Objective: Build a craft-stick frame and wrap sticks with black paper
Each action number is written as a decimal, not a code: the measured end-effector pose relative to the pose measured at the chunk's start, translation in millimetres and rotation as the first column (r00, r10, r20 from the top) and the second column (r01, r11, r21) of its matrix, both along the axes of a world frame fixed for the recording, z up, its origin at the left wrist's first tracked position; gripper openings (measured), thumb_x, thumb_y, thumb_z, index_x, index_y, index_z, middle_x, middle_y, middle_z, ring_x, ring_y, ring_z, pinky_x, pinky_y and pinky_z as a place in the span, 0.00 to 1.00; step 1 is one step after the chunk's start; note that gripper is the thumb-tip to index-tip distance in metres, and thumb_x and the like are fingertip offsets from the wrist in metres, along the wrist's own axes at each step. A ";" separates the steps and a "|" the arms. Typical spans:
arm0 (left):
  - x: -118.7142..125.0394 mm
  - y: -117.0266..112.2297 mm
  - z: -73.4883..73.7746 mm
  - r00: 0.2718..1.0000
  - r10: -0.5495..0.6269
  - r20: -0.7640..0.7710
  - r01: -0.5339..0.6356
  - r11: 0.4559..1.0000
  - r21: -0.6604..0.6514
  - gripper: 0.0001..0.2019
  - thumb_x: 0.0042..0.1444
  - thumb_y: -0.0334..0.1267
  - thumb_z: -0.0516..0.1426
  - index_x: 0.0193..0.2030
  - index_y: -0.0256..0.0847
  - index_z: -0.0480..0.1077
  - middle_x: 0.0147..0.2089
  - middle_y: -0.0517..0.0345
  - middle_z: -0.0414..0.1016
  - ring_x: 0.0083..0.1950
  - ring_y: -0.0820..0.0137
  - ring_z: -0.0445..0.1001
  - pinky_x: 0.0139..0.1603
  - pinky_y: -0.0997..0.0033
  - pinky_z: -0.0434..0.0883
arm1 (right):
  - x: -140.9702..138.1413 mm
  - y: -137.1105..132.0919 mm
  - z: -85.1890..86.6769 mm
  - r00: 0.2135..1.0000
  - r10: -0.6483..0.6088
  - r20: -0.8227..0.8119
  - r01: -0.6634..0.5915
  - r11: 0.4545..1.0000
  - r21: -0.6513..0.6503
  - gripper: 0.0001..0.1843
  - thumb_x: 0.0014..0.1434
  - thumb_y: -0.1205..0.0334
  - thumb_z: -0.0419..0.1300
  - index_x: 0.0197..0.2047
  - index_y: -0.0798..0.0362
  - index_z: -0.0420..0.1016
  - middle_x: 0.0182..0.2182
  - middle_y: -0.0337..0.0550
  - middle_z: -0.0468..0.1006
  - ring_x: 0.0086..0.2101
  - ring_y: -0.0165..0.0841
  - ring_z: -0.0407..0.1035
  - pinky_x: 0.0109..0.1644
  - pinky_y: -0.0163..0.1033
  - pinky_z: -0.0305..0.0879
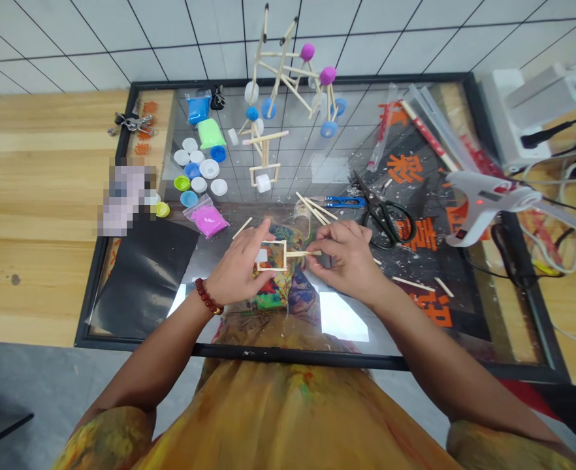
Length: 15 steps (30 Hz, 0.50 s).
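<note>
Frame edge under L fingers (obj pixelated)

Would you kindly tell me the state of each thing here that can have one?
left hand: shut on stick frame, holding its left side.
right hand: shut on loose stick, its tip against the frame.
glue gun: set down, red light lit.
black scissors: lying flat, untouched.
stick model: standing upright.
pink bag: lying flat; seal cannot be told.

Pale square frame, level, short stick against its right side
</note>
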<state>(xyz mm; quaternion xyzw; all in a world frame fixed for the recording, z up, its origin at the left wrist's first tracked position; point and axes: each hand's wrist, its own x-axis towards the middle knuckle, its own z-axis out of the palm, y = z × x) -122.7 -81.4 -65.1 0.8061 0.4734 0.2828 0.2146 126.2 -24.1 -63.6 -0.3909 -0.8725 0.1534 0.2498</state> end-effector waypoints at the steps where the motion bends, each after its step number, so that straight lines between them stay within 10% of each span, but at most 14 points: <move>1: 0.0 -0.2 -0.2 1.000 0.003 -0.001 -0.003 1.000 -0.004 0.48 0.59 0.43 0.61 0.76 0.41 0.34 0.60 0.43 0.72 0.63 0.51 0.68 0.66 0.43 0.64 | -0.2 -0.3 -0.1 1.000 -0.005 -0.002 0.005 1.000 0.001 0.03 0.56 0.62 0.64 0.32 0.50 0.80 0.35 0.43 0.75 0.43 0.41 0.67 0.47 0.49 0.52; 15: -0.3 -0.1 0.9 1.000 0.009 -0.006 -0.009 1.000 -0.020 0.48 0.59 0.44 0.61 0.76 0.41 0.34 0.61 0.42 0.71 0.63 0.52 0.68 0.67 0.42 0.63 | 0.6 -2.2 2.0 0.999 -0.015 0.040 0.016 0.999 -0.028 0.07 0.58 0.60 0.62 0.40 0.47 0.80 0.38 0.45 0.77 0.45 0.43 0.68 0.49 0.52 0.54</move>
